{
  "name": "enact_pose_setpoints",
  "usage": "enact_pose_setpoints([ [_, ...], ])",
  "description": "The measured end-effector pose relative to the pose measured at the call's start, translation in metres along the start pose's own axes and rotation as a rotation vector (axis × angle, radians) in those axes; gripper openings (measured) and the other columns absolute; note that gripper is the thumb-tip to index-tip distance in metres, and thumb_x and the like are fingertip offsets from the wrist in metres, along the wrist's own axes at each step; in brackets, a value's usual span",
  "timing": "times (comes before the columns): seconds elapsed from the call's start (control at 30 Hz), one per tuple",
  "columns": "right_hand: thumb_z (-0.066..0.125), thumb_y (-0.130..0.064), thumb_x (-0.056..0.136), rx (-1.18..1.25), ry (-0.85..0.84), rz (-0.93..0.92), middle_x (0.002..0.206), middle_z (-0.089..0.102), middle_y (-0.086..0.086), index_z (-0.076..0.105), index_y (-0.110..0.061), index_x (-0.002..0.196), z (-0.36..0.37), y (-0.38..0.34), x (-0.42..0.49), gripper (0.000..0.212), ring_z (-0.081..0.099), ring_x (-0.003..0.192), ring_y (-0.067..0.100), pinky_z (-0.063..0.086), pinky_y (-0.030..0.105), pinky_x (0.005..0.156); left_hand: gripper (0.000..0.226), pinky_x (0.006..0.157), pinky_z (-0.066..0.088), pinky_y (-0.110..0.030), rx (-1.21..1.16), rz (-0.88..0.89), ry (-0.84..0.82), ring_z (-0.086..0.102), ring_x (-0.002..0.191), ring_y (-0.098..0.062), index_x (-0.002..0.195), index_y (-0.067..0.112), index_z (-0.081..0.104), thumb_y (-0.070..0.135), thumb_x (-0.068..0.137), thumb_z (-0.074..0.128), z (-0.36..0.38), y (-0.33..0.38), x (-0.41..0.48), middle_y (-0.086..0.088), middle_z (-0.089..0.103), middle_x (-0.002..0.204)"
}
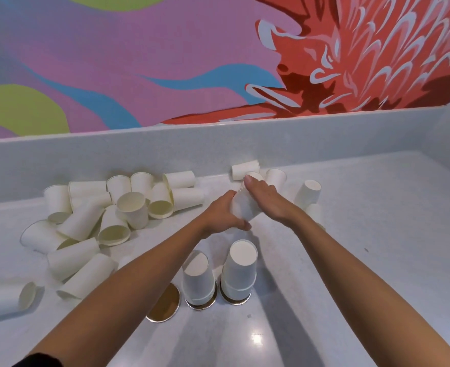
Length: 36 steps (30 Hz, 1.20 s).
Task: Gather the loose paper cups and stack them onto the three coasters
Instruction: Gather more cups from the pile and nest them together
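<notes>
Paper cup (245,207) is held between both hands above the counter (364,234), its long axis tilted from the left thumb up and away toward the right fingertips; its mouth end cannot be told. It is gripped by the curled fingers of the left hand (222,214), while the right hand (267,198) is laid over it with fingers nearly straight. Nearer than the fingers, two cup stacks (241,268) are set base-up on gold coasters (202,305), a third coaster (165,305) bare beside them.

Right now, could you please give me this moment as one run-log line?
left hand: grips cup | right hand: rests on same cup | built: middle stack, right stack | left coaster: bare
</notes>
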State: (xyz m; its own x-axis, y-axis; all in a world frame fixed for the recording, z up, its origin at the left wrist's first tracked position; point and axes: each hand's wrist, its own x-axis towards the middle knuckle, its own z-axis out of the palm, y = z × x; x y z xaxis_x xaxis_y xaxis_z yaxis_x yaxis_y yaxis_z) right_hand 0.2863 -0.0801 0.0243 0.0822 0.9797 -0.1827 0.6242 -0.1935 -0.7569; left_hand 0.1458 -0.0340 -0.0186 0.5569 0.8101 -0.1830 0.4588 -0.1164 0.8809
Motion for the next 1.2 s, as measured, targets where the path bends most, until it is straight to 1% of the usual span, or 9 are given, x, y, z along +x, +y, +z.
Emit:
enact_pose_setpoints([
  [0.1, 0.018, -0.055, 0.099, -0.103, 0.166, 0.09, 0.145, 0.039, 0.012, 0.041, -0.021, 0.139, -0.011, 0.023, 0.01, 0.057, 0.029, 0.136, 0.035, 0.022, 0.052, 0.111, 0.058, 0.081, 0.051, -0.031, -0.041, 0.022, 0.004, 0.055, 0.099, -0.019, 0.118, 0.023, 0.043, 0.01, 0.074, 0.08, -0.002, 0.002, -0.002, -0.002, 0.055, 0.113],
  [0.27, 0.047, -0.048, 0.092, -0.326, 0.438, 0.506, 0.144, 0.035, 0.019, 0.03, -0.009, 0.141, -0.02, 0.089, 0.024, 0.065, 0.032, 0.133, 0.038, 0.03, 0.049, 0.106, 0.064, 0.08, 0.05, -0.027, -0.004, -0.004, 0.013, 0.054, 0.105, -0.019, 0.126, 0.021, 0.04, 0.017, 0.076, 0.08, -0.006, 0.0, -0.001, -0.003, 0.052, 0.121],
  [0.4, 0.062, -0.051, 0.083, -0.291, 0.497, 0.7, 0.134, 0.042, 0.017, 0.034, -0.011, 0.132, -0.022, 0.128, 0.023, 0.069, 0.04, 0.125, 0.036, 0.037, 0.045, 0.099, 0.067, 0.079, 0.049, -0.025, 0.02, -0.019, 0.012, 0.053, 0.107, -0.018, 0.129, 0.022, 0.039, 0.019, 0.076, 0.08, -0.006, -0.001, -0.001, 0.0, 0.051, 0.121],
  [0.6, 0.072, -0.049, 0.074, -0.193, 0.47, 0.79, 0.127, 0.051, 0.016, 0.031, -0.008, 0.129, -0.015, 0.148, 0.025, 0.079, 0.045, 0.121, 0.035, 0.039, 0.043, 0.096, 0.065, 0.087, 0.05, -0.033, 0.031, -0.051, 0.013, 0.053, 0.107, -0.02, 0.124, 0.023, 0.038, 0.018, 0.074, 0.08, -0.004, -0.005, -0.001, -0.001, 0.051, 0.119],
  [0.73, 0.078, -0.046, 0.067, 0.032, 0.384, 0.68, 0.129, 0.052, 0.016, 0.029, -0.006, 0.134, -0.015, 0.137, 0.031, 0.092, 0.052, 0.118, 0.036, 0.046, 0.047, 0.096, 0.069, 0.092, 0.051, -0.037, 0.04, -0.069, 0.011, 0.053, 0.11, -0.021, 0.127, 0.021, 0.039, 0.019, 0.073, 0.081, -0.005, -0.012, 0.001, -0.003, 0.051, 0.123],
  [0.83, 0.073, -0.042, 0.073, 0.246, 0.369, 0.461, 0.116, 0.058, 0.012, 0.038, -0.006, 0.129, -0.022, 0.105, 0.036, 0.076, 0.064, 0.094, 0.029, 0.055, 0.037, 0.07, 0.069, 0.088, 0.05, -0.034, 0.029, -0.087, 0.03, 0.053, 0.108, -0.02, 0.127, 0.021, 0.04, 0.018, 0.071, 0.082, -0.008, -0.017, 0.004, -0.003, 0.051, 0.123],
  [0.9, 0.07, -0.036, 0.078, 0.376, 0.393, 0.307, 0.111, 0.056, 0.01, 0.039, -0.009, 0.126, -0.027, 0.079, 0.037, 0.063, 0.063, 0.084, 0.026, 0.051, 0.031, 0.058, 0.071, 0.084, 0.049, -0.032, 0.011, -0.099, 0.05, 0.053, 0.108, -0.021, 0.128, 0.019, 0.041, 0.016, 0.071, 0.082, -0.01, -0.018, 0.006, -0.003, 0.052, 0.123],
  [1.03, 0.061, -0.035, 0.077, 0.417, 0.388, 0.12, 0.119, 0.05, 0.009, 0.043, -0.014, 0.125, -0.034, 0.041, 0.037, 0.055, 0.054, 0.096, 0.027, 0.047, 0.03, 0.057, 0.07, 0.078, 0.047, -0.029, -0.008, -0.119, 0.079, 0.054, 0.106, -0.021, 0.128, 0.017, 0.042, 0.015, 0.07, 0.083, -0.011, -0.02, 0.008, -0.004, 0.053, 0.121],
  [1.2, 0.045, -0.039, 0.068, 0.397, 0.335, 0.007, 0.118, 0.051, 0.004, 0.05, -0.017, 0.13, -0.03, 0.015, 0.033, 0.067, 0.049, 0.099, 0.022, 0.04, 0.023, 0.059, 0.07, 0.077, 0.049, -0.031, -0.058, -0.112, 0.094, 0.056, 0.105, -0.023, 0.127, 0.016, 0.045, 0.016, 0.068, 0.084, -0.008, -0.019, 0.009, -0.007, 0.056, 0.12],
])
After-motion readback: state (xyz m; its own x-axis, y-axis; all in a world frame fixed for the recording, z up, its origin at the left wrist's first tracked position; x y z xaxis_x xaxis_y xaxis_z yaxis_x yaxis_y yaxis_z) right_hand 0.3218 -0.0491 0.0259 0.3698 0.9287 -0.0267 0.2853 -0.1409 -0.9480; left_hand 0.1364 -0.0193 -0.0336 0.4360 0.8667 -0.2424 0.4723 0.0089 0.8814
